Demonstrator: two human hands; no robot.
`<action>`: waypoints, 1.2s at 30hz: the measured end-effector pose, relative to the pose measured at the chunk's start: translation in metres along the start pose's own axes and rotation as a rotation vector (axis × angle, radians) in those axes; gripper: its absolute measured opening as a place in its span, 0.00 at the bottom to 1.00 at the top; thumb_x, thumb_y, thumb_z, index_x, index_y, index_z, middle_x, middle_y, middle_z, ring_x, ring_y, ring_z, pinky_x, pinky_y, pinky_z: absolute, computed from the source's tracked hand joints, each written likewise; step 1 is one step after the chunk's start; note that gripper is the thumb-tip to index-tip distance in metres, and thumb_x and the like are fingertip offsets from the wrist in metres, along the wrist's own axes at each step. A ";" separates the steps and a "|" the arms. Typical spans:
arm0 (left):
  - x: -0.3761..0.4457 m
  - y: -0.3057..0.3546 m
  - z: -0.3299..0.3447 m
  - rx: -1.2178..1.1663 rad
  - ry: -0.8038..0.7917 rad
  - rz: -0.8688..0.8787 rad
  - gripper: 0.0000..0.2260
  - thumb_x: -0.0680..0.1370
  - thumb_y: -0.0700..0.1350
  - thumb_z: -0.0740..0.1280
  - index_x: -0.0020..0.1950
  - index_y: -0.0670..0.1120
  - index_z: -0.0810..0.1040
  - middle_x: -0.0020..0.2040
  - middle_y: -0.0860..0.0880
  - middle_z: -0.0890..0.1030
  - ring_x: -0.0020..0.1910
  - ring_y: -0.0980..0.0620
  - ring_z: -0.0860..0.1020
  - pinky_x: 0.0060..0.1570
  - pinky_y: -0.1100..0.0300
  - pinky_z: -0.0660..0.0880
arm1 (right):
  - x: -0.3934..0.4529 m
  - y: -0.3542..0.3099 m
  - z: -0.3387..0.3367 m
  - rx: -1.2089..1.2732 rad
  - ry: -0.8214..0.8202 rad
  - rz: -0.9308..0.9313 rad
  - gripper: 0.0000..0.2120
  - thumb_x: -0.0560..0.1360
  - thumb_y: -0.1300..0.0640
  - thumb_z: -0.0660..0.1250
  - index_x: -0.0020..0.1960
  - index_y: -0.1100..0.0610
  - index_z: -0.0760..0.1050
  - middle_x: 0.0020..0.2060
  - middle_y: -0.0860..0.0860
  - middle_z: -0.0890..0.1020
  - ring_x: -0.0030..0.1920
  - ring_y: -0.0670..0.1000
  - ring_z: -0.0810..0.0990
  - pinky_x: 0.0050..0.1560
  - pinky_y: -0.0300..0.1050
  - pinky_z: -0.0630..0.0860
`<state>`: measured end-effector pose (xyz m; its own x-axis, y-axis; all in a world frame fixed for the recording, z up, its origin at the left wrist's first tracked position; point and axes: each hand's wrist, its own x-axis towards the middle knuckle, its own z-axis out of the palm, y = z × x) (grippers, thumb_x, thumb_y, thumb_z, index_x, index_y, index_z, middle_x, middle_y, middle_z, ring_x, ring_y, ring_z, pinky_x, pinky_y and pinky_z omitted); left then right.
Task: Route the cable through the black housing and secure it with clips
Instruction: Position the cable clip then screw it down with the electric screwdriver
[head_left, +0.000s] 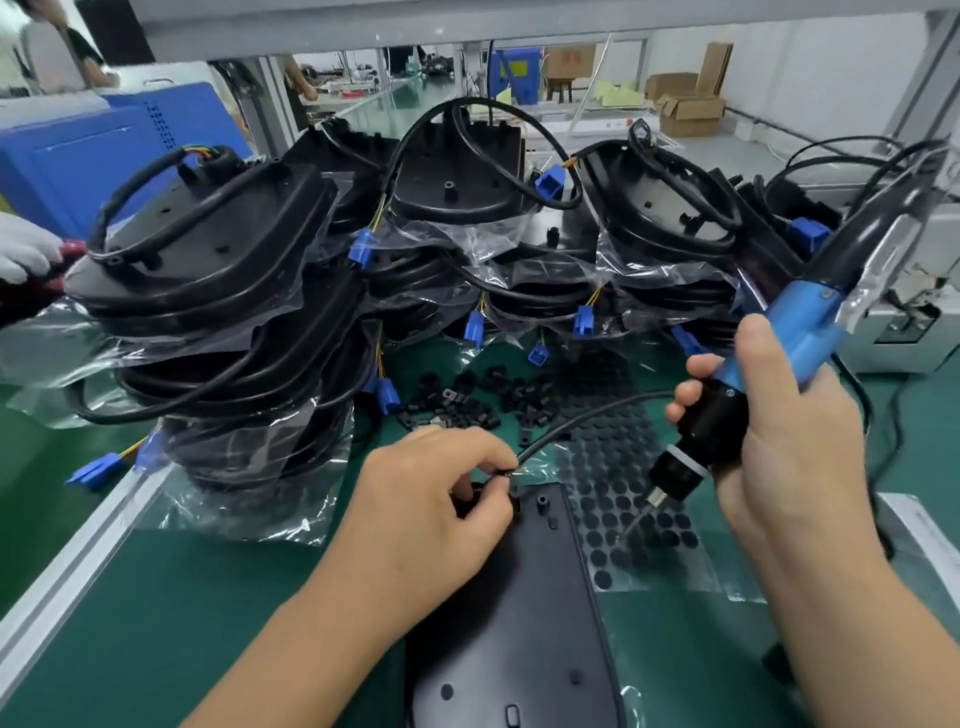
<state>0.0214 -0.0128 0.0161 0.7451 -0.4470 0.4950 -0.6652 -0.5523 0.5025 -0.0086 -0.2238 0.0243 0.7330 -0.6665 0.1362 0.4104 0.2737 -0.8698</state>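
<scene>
A black housing (524, 613) lies on the green mat at bottom centre. My left hand (426, 504) rests on its far end, with thumb and fingers pinched on a small black clip and the black cable (576, 418) that runs up and to the right. My right hand (774, 441) grips a blue and black electric screwdriver (727, 410), tilted so that its bit points down-left, a short way right of the housing's far end. The clip itself is mostly hidden by my fingers.
Stacks of black housings (218, 291) with cables and blue connectors, in clear plastic, fill the space behind. A pile of loose black clips (467, 395) and a sheet of round black pads (623, 509) lie ahead. A gloved hand of another person (26, 249) is at the left edge.
</scene>
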 end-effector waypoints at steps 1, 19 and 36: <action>0.001 0.000 -0.002 -0.009 -0.002 -0.011 0.06 0.67 0.41 0.70 0.41 0.51 0.82 0.30 0.61 0.75 0.32 0.58 0.73 0.34 0.74 0.68 | 0.001 -0.001 -0.002 0.017 -0.013 0.022 0.09 0.73 0.49 0.68 0.46 0.53 0.72 0.31 0.48 0.81 0.28 0.49 0.77 0.29 0.43 0.76; 0.002 -0.009 0.006 -0.428 -0.047 -0.230 0.07 0.70 0.37 0.73 0.39 0.50 0.83 0.32 0.45 0.80 0.29 0.50 0.74 0.32 0.61 0.72 | -0.023 -0.003 0.005 -0.152 -0.659 0.577 0.05 0.64 0.58 0.73 0.39 0.58 0.81 0.46 0.67 0.83 0.45 0.66 0.84 0.38 0.49 0.81; 0.006 0.002 0.007 -0.160 -0.100 -0.163 0.08 0.70 0.43 0.73 0.39 0.56 0.81 0.30 0.68 0.76 0.26 0.63 0.71 0.30 0.75 0.66 | -0.021 0.003 0.004 -0.198 -0.645 0.604 0.11 0.65 0.56 0.72 0.44 0.60 0.76 0.43 0.66 0.84 0.42 0.63 0.85 0.39 0.50 0.83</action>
<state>0.0247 -0.0214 0.0147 0.8391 -0.4327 0.3298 -0.5291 -0.5081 0.6796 -0.0203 -0.2057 0.0205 0.9795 0.0859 -0.1825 -0.1997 0.2865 -0.9370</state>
